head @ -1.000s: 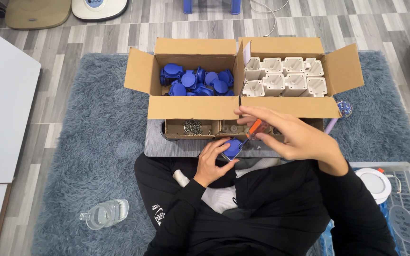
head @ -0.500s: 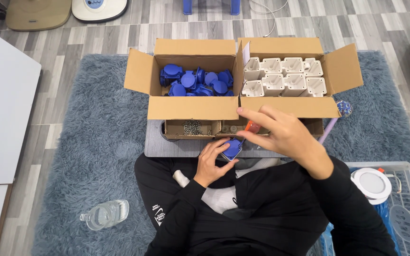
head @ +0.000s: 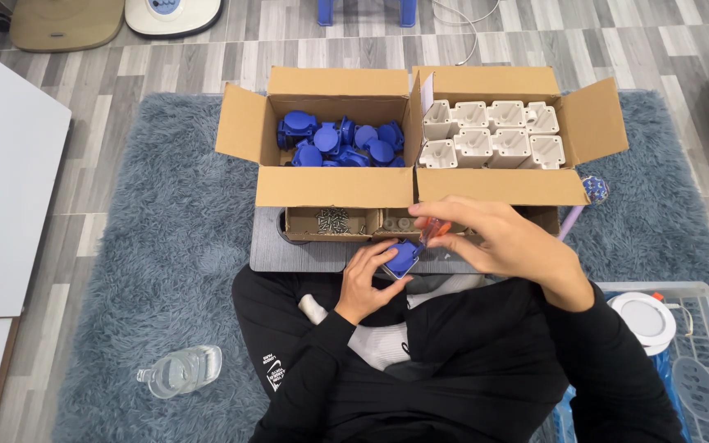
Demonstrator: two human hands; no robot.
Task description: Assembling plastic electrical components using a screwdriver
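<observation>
Down near the lap, the left hand [head: 368, 279] has its grip closed around a blue plastic part [head: 404, 256], fingers curled under it and thumb on its near edge. Just to the right, touching that part from above, the right hand [head: 502, 242] pinches a slim tool with an orange handle [head: 436, 230] between thumb and fingertips; the tool's tip is hidden where it meets the blue part, so how it sits there cannot be told. Both grips are narrow and each is holding its thing.

Under the two hands lies a dark grey board [head: 297, 253], resting across the person's legs. Just beyond the hands, at the far edge of that board, sits a low cardboard tray [head: 305, 234] with a small heap of screws [head: 332, 220] in its left compartment. Farther out from the left hand stands an open cardboard box [head: 334, 184] filled with more blue parts [head: 338, 139]. Beside it, beyond the right hand, a second open box [head: 502, 184] holds white plastic housings [head: 490, 135] set in rows.

Everything rests on a shaggy grey-blue rug [head: 149, 246]. Well to the left of the left hand, on the rug, lies a clear plastic bottle [head: 178, 371]. To the right of the right arm is a clear plastic crate [head: 703, 361] with a round white lid [head: 648, 318] in it.
</observation>
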